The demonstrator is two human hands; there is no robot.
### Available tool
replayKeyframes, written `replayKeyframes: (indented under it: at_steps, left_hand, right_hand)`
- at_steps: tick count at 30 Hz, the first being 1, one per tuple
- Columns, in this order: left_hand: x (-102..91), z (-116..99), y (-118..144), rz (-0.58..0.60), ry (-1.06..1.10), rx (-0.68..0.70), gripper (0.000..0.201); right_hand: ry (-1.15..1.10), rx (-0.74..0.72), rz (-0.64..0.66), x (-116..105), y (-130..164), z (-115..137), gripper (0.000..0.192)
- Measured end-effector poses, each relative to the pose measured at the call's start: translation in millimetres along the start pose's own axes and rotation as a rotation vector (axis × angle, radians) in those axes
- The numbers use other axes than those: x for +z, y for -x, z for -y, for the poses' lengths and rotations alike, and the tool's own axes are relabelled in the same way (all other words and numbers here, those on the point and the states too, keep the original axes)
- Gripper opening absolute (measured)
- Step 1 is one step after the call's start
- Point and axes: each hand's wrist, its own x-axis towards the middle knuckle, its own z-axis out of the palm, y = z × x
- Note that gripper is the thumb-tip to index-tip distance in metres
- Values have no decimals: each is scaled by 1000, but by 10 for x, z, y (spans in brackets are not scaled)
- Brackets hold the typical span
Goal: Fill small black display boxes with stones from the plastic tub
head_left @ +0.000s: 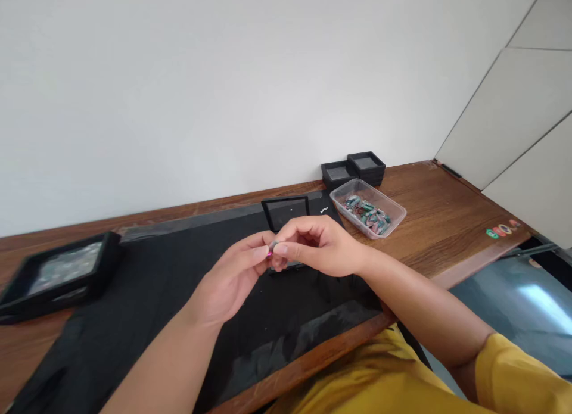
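Note:
My left hand [232, 280] and my right hand [319, 244] meet above the black mat [147, 295]. Between their fingertips they pinch a small grey and pink stone [271, 249]. Just behind the hands stands an open black display box [286, 211], its lid upright. A small white piece [324, 210] lies on the mat to the right of the box.
A clear plastic tub [369, 207] of green and red stones sits on the wooden desk [447, 217] at the right. Black boxes [355, 168] are stacked behind it by the wall. A black tray [58, 274] lies at far left. Coloured stickers [501, 230] mark the desk's right edge.

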Motion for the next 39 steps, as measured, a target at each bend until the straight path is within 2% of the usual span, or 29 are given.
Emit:
replayKeyframes:
  at_steps: [5, 10, 24, 31, 39]
  left_hand:
    - [15, 19, -8, -58, -13, 43, 30]
    - [18, 17, -4, -65, -34, 64, 34]
    - [2, 47, -2, -111, -132, 146, 35]
    - [-5, 92, -43, -241, -193, 189, 37]
    - [-9, 120, -56, -291, -271, 186, 39]
  right_hand:
    - [-27, -20, -30, 0, -12, -10, 35]
    - [-25, -22, -27, 3, -18, 12, 35]
    - [181, -17, -123, -31, -32, 28, 36]
    - [375, -12, -303, -53, -19, 31, 21]
    - [557, -81, -316, -10, 15, 54, 43]
